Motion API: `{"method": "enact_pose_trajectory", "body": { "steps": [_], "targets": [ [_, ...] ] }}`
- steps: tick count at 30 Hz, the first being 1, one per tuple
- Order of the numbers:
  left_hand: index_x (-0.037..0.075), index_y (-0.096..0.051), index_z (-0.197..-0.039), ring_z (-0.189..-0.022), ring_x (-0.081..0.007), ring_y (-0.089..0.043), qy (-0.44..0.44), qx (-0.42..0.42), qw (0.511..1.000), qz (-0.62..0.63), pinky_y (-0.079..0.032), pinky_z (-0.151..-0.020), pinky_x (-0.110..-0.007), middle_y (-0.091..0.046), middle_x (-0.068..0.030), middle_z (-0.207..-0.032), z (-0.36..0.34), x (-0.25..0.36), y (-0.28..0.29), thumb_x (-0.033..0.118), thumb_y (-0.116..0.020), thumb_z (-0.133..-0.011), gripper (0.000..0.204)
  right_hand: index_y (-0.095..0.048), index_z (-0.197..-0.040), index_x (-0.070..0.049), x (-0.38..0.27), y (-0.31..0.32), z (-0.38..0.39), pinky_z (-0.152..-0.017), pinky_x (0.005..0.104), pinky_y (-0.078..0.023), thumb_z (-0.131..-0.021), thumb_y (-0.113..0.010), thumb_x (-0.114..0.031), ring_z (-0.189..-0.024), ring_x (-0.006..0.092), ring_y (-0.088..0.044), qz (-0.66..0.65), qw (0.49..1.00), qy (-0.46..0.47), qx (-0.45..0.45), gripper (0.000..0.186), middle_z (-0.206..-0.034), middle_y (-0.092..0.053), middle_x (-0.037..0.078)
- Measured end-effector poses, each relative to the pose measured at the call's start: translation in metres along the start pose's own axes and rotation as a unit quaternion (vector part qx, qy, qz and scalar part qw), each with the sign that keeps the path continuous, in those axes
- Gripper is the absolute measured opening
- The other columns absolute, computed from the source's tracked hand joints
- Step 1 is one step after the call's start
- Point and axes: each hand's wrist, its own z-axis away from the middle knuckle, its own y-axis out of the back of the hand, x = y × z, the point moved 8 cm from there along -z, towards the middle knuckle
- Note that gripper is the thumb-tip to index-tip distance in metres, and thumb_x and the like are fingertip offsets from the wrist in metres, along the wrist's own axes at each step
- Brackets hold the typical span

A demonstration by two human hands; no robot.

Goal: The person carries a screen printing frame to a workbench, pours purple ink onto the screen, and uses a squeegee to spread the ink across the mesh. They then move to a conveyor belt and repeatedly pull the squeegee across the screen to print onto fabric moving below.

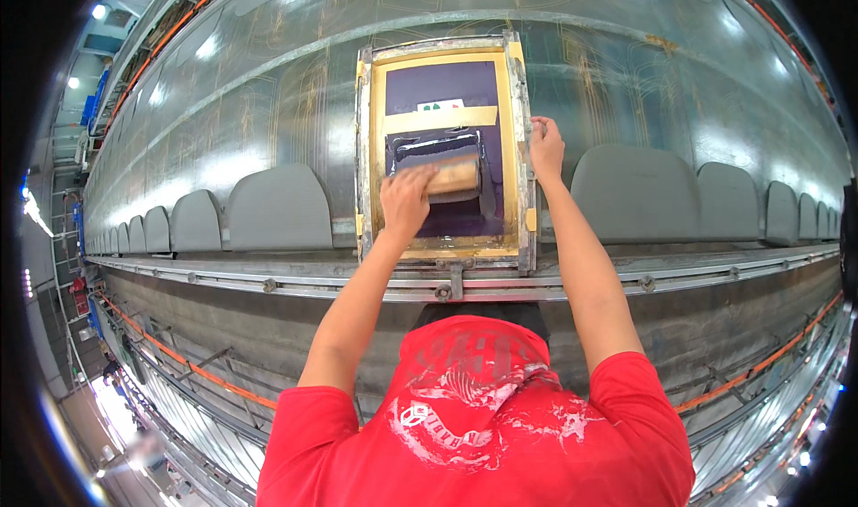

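Observation:
A screen printing frame (524,87) with yellow-taped borders and a purple mesh (440,87) lies on the long metal table. My left hand (407,196) is closed on a wooden-handled squeegee (454,175), slightly blurred, over a dark, glossy patch of ink (460,142) in the lower middle of the mesh. A strip of pale tape (440,118) crosses above the ink, below a small white label (442,104). My right hand (546,147) has its fingers curled on the frame's right side, near the upper middle.
Grey cut panels (630,194) line both sides of the frame along the metal table (626,78). A steel rail (590,285) runs along the near edge with a bracket below the frame. Orange cables (192,368) and metal racking lie beyond the edges of the aisle.

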Motion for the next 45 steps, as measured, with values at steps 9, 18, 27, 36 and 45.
{"method": "enact_pose_trajectory", "body": {
  "steps": [9, 18, 27, 36, 45],
  "targets": [
    [0.017, -0.071, -0.109, -0.106, -0.0196, -0.064, -0.037, -0.020, 0.998, -0.039, -0.042, -0.087, -0.038, -0.071, 0.0000, -0.113, 0.045, 0.021, -0.009, -0.002, -0.061, -0.075, 0.040, -0.066, -0.109, -0.010, 0.015, 0.000, -0.004, -0.072, 0.0424, -0.048, -0.099, -0.052, -0.026, -0.071, 0.0306, -0.064, 0.015, 1.000, -0.006, 0.008, 0.023, -0.072, -0.064, 0.013],
    [0.020, -0.071, -0.112, -0.104, -0.0207, -0.066, 0.014, -0.036, 0.999, -0.029, -0.044, -0.083, -0.039, -0.072, 0.0007, -0.112, -0.049, -0.006, -0.005, -0.002, -0.061, -0.076, 0.044, -0.066, -0.107, -0.010, 0.005, -0.003, -0.006, -0.072, 0.0467, -0.049, -0.097, -0.053, -0.022, -0.073, 0.0362, -0.065, -0.012, 1.000, 0.024, 0.009, 0.020, -0.073, -0.065, 0.017],
    [0.018, -0.068, -0.116, -0.115, -0.0173, -0.061, -0.029, -0.073, 0.995, -0.057, -0.041, -0.088, -0.039, -0.068, 0.0017, -0.121, 0.062, 0.040, -0.005, -0.002, -0.063, -0.073, 0.048, -0.067, -0.106, -0.012, 0.020, -0.001, -0.014, -0.080, 0.0445, -0.050, -0.098, -0.054, -0.025, -0.086, 0.0378, -0.066, 0.004, 0.998, 0.051, 0.025, 0.021, -0.087, -0.069, 0.017],
    [0.016, -0.063, -0.125, -0.123, -0.0237, -0.055, 0.022, -0.046, 0.998, 0.028, -0.040, -0.098, -0.042, -0.062, -0.0018, -0.131, 0.115, 0.016, 0.046, 0.001, -0.064, -0.073, 0.054, -0.069, -0.106, -0.010, -0.047, -0.014, -0.003, -0.085, 0.0419, -0.050, -0.096, -0.055, -0.024, -0.094, 0.0333, -0.067, -0.007, 0.993, 0.109, 0.034, 0.022, -0.100, -0.071, 0.015],
    [0.015, -0.068, -0.120, -0.121, -0.0267, -0.058, 0.059, -0.098, 0.993, 0.018, -0.044, -0.097, -0.043, -0.066, -0.0029, -0.128, 0.158, -0.184, 0.133, -0.002, -0.061, -0.070, 0.053, -0.063, -0.108, -0.005, -0.139, -0.200, 0.109, -0.085, 0.0465, -0.049, -0.101, -0.047, -0.026, -0.096, 0.0376, -0.064, -0.049, 0.990, 0.135, 0.012, 0.027, -0.100, -0.067, 0.020]
  ]
}}
